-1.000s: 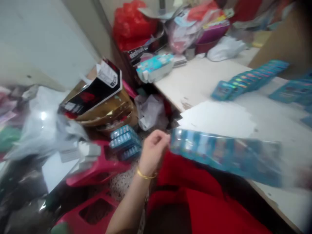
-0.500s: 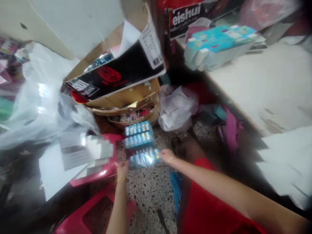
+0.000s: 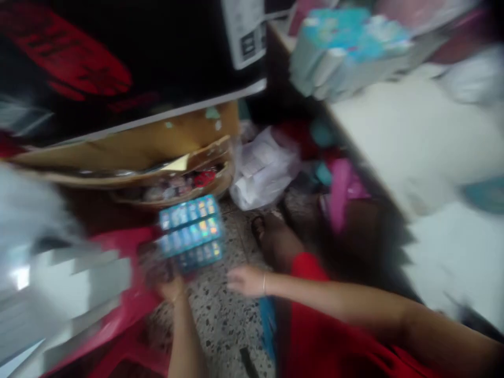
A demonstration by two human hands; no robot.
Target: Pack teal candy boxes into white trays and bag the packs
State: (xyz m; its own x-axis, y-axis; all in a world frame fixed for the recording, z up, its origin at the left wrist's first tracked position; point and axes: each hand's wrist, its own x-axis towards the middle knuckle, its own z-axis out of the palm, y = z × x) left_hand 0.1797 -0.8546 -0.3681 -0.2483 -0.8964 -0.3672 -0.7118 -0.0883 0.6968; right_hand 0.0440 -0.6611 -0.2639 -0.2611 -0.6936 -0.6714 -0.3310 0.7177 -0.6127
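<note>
The picture is smeared by motion. A stack of blue blister packs point(image 3: 191, 233) lies on the speckled floor point(image 3: 220, 320) beside a red plastic stool point(image 3: 126, 310). My left hand point(image 3: 171, 287) is at the near left corner of the lowest pack; its fingers are blurred and I cannot tell whether they grip it. My right hand point(image 3: 246, 281) hovers just right of the stack, apart from it, with its fingers stretched toward the packs and nothing in them. My red clothing point(image 3: 334, 341) fills the lower right.
A tilted black and red cardboard box point(image 3: 118, 68) and a brown carton point(image 3: 129, 152) stand behind the packs. A crumpled white bag point(image 3: 263, 168) lies on the floor. A white table point(image 3: 413, 142) at right carries a stack of blue and white boxes point(image 3: 346, 52).
The long blue pack was carried down from table height and set on the floor stack. My right hand has since come off it and drawn back; the camera has moved closer.
</note>
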